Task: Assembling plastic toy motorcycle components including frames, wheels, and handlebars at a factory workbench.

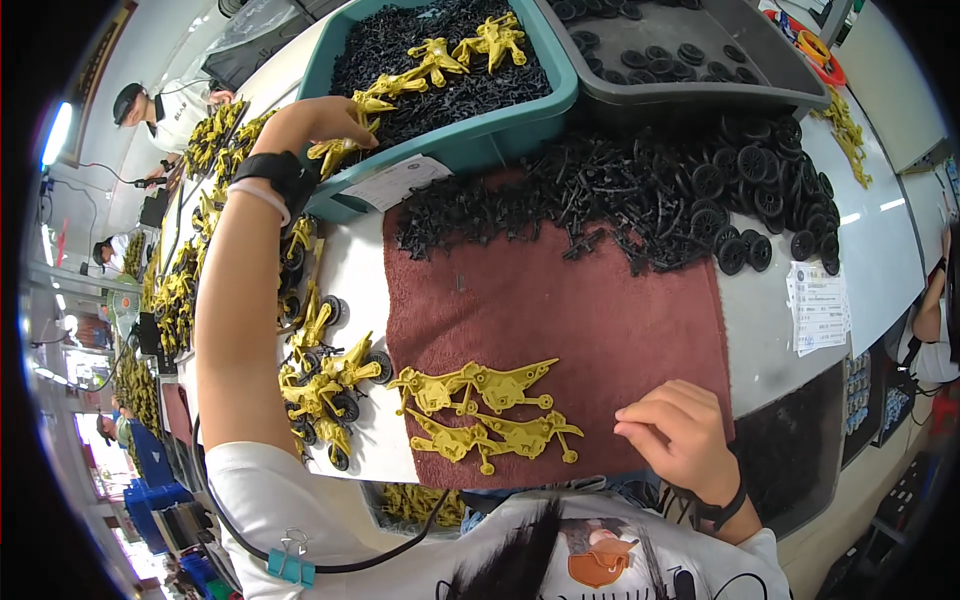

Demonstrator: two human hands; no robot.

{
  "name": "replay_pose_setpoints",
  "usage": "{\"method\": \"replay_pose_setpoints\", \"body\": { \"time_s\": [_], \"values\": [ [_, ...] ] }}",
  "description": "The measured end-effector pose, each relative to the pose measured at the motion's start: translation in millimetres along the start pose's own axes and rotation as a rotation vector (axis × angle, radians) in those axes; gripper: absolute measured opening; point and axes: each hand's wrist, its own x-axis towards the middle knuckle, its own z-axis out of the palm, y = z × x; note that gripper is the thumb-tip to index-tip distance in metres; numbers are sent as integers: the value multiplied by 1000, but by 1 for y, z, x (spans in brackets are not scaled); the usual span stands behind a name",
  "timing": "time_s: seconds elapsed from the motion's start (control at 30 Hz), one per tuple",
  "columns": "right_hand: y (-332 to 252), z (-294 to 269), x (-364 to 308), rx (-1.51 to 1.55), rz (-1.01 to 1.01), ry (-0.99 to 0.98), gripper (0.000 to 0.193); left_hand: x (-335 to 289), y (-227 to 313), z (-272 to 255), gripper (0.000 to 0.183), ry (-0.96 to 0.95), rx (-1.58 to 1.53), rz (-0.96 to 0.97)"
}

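Observation:
My left hand (pixel 335 122) reaches over the left rim of a teal bin (pixel 460 145), its fingers curled on a yellow plastic toy motorcycle body (pixel 335 152). More yellow bodies (pixel 435 60) lie in a line over the small black parts in that bin. My right hand (pixel 685 435) hovers by the right edge of a maroon cloth (pixel 600 330), thumb and fingers pinched together; whatever is between them is hidden. In front of me on the cloth, several yellow motorcycle bodies (pixel 485 385) lie side by side in two rows.
Yellow motorcycles with black wheels (pixel 335 385) are piled left of the cloth. Small black parts (pixel 600 195) and black wheels (pixel 765 180) heap along its far edge. A grey bin (pixel 690 85) holds more wheels. Paper slips (pixel 818 305) lie at right. Other people work at the far left.

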Motion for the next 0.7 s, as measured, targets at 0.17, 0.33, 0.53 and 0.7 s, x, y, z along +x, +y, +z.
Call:
{"method": "replay_pose_setpoints", "body": {
  "time_s": [0.17,0.33,0.53,0.7],
  "values": [
    [-13,-9,7,44,-64,28,16,-68,-25,10,40,599,-171,276],
    [-31,-1,3,134,-84,92,14,-191,50,47,57,844,-648,362],
    [-64,21,-4,510,-62,89,56,-266,151,175,86,564,-966,1031],
    [-75,26,-8,219,-249,116,46,-280,185,218,65,693,-1084,993]
  ]
}}
